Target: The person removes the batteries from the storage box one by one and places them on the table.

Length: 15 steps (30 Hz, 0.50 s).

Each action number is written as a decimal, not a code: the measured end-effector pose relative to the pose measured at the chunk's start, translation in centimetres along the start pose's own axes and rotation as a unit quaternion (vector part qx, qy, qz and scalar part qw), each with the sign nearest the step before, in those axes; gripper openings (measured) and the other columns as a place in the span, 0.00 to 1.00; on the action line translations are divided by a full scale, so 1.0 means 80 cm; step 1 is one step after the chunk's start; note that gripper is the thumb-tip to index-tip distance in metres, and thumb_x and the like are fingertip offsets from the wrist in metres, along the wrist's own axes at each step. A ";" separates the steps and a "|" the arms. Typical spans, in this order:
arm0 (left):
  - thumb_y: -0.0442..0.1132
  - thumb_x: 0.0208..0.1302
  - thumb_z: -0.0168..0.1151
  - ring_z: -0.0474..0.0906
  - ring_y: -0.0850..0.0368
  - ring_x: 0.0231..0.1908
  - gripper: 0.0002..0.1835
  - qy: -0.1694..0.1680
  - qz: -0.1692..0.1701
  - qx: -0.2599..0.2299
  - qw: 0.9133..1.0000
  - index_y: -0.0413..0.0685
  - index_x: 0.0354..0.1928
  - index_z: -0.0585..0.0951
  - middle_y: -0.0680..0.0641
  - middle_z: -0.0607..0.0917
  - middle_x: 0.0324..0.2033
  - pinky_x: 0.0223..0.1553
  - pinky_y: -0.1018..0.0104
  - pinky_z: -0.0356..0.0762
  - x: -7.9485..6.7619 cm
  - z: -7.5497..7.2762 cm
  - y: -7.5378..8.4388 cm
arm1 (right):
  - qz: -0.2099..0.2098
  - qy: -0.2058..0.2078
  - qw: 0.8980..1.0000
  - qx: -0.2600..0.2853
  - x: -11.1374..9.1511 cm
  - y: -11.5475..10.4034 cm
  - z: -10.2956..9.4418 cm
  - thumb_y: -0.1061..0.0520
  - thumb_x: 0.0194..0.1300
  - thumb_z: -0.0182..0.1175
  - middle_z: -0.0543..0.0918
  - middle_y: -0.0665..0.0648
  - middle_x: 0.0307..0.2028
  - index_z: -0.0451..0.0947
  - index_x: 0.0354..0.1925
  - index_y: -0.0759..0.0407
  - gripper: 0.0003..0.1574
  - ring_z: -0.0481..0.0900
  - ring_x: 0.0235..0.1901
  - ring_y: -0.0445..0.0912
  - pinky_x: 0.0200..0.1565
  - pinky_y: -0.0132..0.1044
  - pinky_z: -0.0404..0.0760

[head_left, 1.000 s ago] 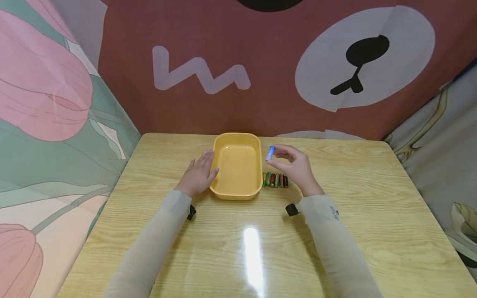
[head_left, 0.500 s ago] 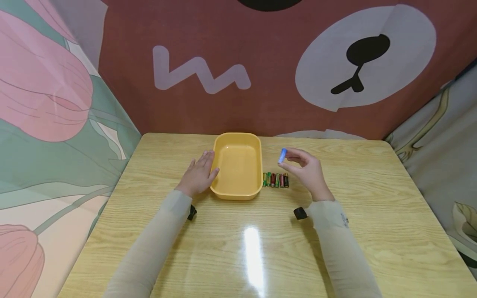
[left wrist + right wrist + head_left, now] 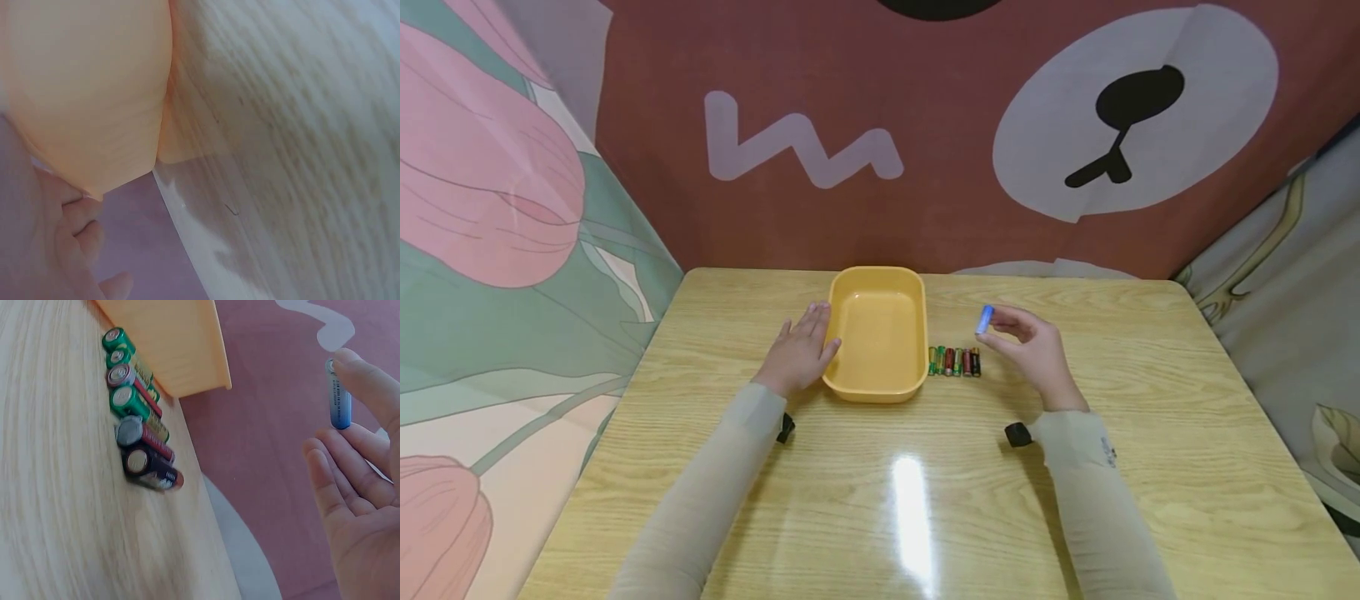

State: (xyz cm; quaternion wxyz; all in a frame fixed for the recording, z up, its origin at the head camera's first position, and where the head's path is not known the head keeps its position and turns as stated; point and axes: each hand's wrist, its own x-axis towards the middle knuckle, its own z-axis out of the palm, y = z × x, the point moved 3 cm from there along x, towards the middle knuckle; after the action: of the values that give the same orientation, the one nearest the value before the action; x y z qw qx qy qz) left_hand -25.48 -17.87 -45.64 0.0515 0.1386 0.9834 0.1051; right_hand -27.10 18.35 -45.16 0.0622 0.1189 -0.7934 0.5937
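My right hand (image 3: pixel 1033 354) pinches a blue battery (image 3: pixel 985 319) by its ends between thumb and index finger, held above the table. In the right wrist view the battery (image 3: pixel 339 400) shows a pale end and a blue end. My left hand (image 3: pixel 797 354) lies with straight fingers against the left side of a yellow plastic tray (image 3: pixel 829 379). Just right of the tray, several batteries (image 3: pixel 949 362) in green, red and black lie side by side in a row, seen close up in the right wrist view as a row of batteries (image 3: pixel 140 419).
The wooden table (image 3: pixel 850 500) carries the tray near its far edge, against a brown printed cloth (image 3: pixel 940 217). Patterned cloths hang at both sides. A black wrist camera (image 3: pixel 1018 434) sits under the right sleeve, and a similar black piece (image 3: pixel 786 428) under the left.
My right hand has moved to the right and slightly toward me with the blue battery, away from the tray. The left hand, tray and battery row have stayed put.
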 end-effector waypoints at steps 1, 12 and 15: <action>0.57 0.74 0.32 0.32 0.54 0.72 0.37 -0.001 -0.001 0.001 1.000 0.44 0.73 0.38 0.47 0.40 0.73 0.68 0.45 0.38 0.000 0.000 0.000 | 0.004 -0.002 1.000 0.003 0.000 0.001 -0.001 0.48 0.50 0.72 0.80 0.54 0.50 0.78 0.54 0.52 0.32 0.76 0.50 0.51 0.57 0.41 0.72; 0.57 0.74 0.32 0.32 0.54 0.72 0.37 -0.008 -0.004 -0.003 1.000 0.44 0.73 0.37 0.47 0.40 0.73 0.68 0.45 0.37 0.002 0.002 -0.003 | 0.083 -0.031 0.995 -0.041 -0.010 0.027 -0.014 0.41 0.50 0.70 0.79 0.52 0.51 0.75 0.57 0.50 0.37 0.76 0.52 0.47 0.53 0.37 0.75; 0.57 0.74 0.32 0.31 0.54 0.72 0.37 -0.010 -0.004 -0.006 1.000 0.45 0.73 0.36 0.47 0.39 0.73 0.68 0.45 0.37 0.002 0.002 -0.004 | 0.099 -0.042 0.993 -0.042 -0.013 0.038 -0.015 0.41 0.49 0.70 0.79 0.53 0.51 0.75 0.58 0.51 0.38 0.78 0.50 0.46 0.51 0.33 0.76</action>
State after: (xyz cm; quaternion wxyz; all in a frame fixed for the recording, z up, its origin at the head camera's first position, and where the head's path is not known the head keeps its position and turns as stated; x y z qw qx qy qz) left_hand -25.66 -18.08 -45.91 0.0622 0.1357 0.9827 0.1093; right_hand -26.95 20.43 -47.88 -0.0250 0.0622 -0.8272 0.5579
